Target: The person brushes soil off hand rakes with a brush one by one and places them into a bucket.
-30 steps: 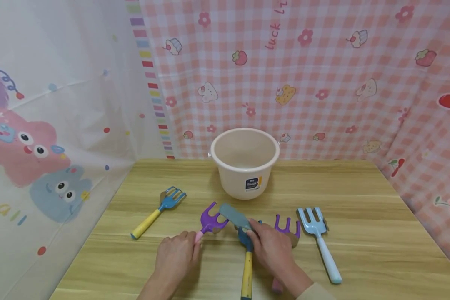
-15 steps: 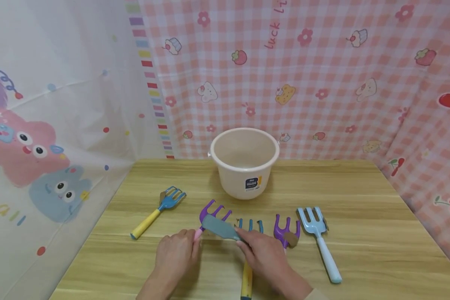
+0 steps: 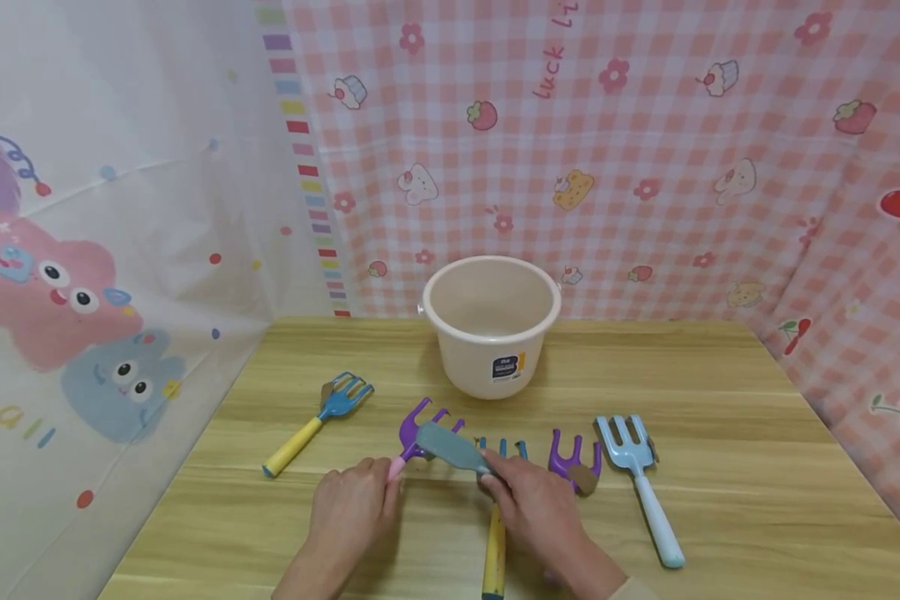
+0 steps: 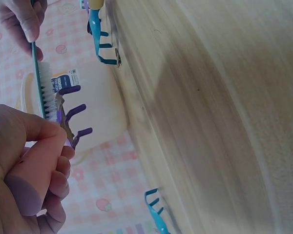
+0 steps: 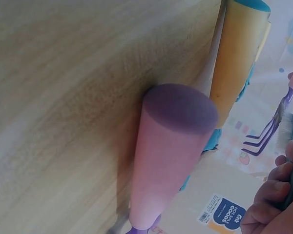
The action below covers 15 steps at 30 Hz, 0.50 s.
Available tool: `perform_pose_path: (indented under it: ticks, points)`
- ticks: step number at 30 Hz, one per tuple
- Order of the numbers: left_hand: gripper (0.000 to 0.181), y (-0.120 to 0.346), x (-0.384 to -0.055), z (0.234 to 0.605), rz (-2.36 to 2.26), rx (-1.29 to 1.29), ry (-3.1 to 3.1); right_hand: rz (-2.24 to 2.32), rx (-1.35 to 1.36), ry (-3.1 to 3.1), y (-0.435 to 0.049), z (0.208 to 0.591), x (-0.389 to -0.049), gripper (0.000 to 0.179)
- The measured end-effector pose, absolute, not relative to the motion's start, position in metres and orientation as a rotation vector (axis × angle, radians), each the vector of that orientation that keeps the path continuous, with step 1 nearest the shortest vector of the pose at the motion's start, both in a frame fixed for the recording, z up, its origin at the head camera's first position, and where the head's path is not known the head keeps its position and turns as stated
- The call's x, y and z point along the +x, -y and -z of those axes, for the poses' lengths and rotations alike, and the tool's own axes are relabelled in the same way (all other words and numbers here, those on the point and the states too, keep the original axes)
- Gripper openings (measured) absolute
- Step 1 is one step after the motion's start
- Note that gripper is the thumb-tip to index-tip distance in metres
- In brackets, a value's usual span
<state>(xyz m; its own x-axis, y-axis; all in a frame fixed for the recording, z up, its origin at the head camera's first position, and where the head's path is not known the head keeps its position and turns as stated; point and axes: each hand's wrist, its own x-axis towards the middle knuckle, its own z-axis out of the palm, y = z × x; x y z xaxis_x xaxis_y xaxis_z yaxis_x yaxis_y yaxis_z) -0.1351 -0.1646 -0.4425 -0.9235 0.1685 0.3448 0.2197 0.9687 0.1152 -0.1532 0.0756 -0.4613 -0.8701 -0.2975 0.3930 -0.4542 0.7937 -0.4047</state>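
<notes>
My left hand [image 3: 352, 508] grips the pink handle [image 4: 41, 163] of a small hand rake [image 3: 410, 430] with purple tines. Brown dirt clings around the base of the tines in the left wrist view. In my right hand [image 3: 540, 504] is a brush [image 3: 450, 448] with a flat grey-green back, held by its handle. Its white bristles [image 4: 48, 90] face the rake head and meet its dirty side. From the head, the brush back covers part of the purple head.
A cream bucket [image 3: 491, 367] stands behind the hands. On the wooden table lie a blue rake with yellow handle [image 3: 292, 446], another yellow-handled rake [image 3: 494, 554] under the right hand, a second purple rake [image 3: 566, 458] with a brown patch, and a light-blue fork [image 3: 648, 500].
The brush has come down and left from beyond the tines onto the purple rake's head, then shifted slightly right. The left hand and its rake have barely moved.
</notes>
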Motion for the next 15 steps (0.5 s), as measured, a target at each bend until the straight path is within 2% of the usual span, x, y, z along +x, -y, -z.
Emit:
perform_pose_path:
  ticks: [15]
  points:
    - [0.021, 0.1658, -0.1347, 0.4440, 0.203, -0.295, 2.753, -0.743, 0.489, 2.717, -0.0809, 0.4624, -0.1589, 0.033]
